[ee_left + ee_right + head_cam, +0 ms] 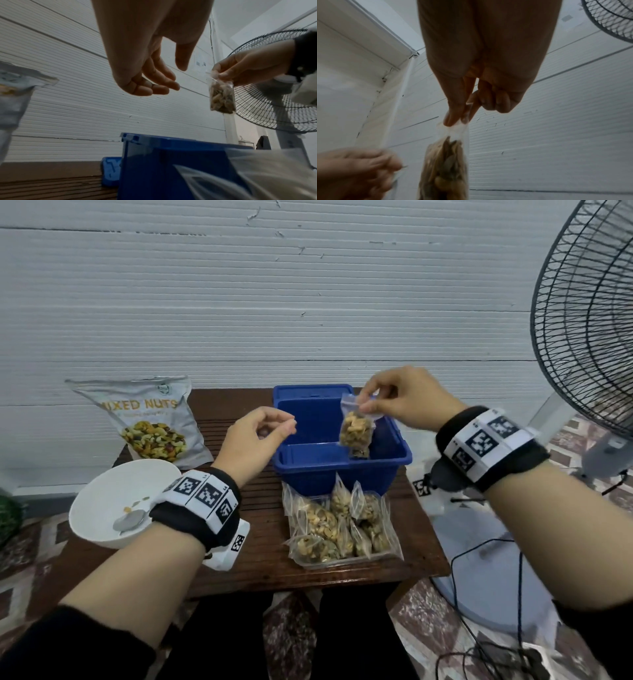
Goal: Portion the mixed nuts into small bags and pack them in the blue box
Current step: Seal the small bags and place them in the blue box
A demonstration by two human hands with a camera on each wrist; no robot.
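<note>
A small clear zip bag of mixed nuts (356,433) hangs above the right side of the open blue box (318,474). My right hand (368,405) pinches its top edge between thumb and fingers; the pinch also shows in the right wrist view, right hand (460,119) on the bag (447,169). My left hand (291,424) hovers left of the bag over the box's left edge, fingers loosely curled, holding nothing. The left wrist view shows the left hand (173,78) empty, with the bag (222,100) off to the right above the box (163,169).
Several filled small bags (342,525) lie in a clear tray in front of the box. A large mixed nuts pouch (154,422) stands at the back left. A white bowl (113,501) with a spoon (130,520) sits at the left. A standing fan (589,337) is on the right.
</note>
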